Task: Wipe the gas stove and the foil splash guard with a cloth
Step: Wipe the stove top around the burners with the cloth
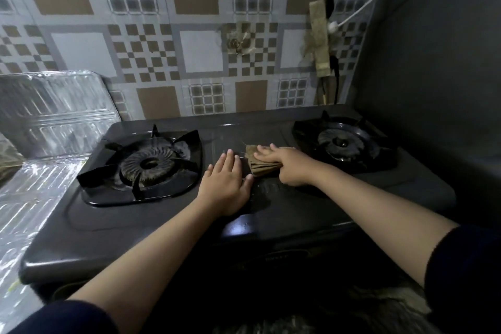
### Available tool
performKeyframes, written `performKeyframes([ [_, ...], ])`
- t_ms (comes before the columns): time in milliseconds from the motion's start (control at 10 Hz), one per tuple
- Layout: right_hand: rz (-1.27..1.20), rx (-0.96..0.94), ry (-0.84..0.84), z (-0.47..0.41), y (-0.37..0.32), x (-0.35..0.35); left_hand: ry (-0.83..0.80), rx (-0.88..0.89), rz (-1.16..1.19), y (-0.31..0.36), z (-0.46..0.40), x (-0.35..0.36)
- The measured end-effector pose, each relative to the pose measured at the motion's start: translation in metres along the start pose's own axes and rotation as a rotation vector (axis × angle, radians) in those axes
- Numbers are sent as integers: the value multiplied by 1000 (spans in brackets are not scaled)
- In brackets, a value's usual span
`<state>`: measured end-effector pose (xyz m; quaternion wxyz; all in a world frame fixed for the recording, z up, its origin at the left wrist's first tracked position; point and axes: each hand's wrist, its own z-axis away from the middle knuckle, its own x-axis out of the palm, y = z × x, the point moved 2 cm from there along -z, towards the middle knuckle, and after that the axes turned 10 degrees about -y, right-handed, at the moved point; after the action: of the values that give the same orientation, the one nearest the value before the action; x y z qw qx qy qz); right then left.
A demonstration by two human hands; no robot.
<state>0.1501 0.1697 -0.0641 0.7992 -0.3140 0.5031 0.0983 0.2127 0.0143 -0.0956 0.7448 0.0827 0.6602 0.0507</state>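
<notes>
One gas stove with two burners: one left of the left hand, one beyond the right hand. One cloth. Two foil panels.

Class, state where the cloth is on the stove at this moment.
In the head view, the folded brown cloth lies on the gas stove between the two burners, under the right hand, just right of the left hand.

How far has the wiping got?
Nothing looks finished for certain. In hand: the right hand presses a folded cloth on the stove between the two burners, while the left hand rests flat beside it. Left: the foil guard, untouched at far left.
</notes>
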Motion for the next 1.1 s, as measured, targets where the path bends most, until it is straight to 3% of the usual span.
performKeyframes([
  [500, -13, 127, 52, 92, -21, 52, -36, 38, 17, -1, 0, 3],
  [700, -2, 85, 114, 117, -20, 61, -51, 42, 13, 0, 6, 3],
  [800, 10, 51, 143, 121, -21, 60, -41, 39, 14, -1, 6, 4],
  [1000, -103, 39, 38, 135, -8, 42, -19, 35, 15, -1, 5, 7],
  [1100, -207, 62, 89, 147, -3, 16, -3, 28, 4, -2, 3, 6],
])
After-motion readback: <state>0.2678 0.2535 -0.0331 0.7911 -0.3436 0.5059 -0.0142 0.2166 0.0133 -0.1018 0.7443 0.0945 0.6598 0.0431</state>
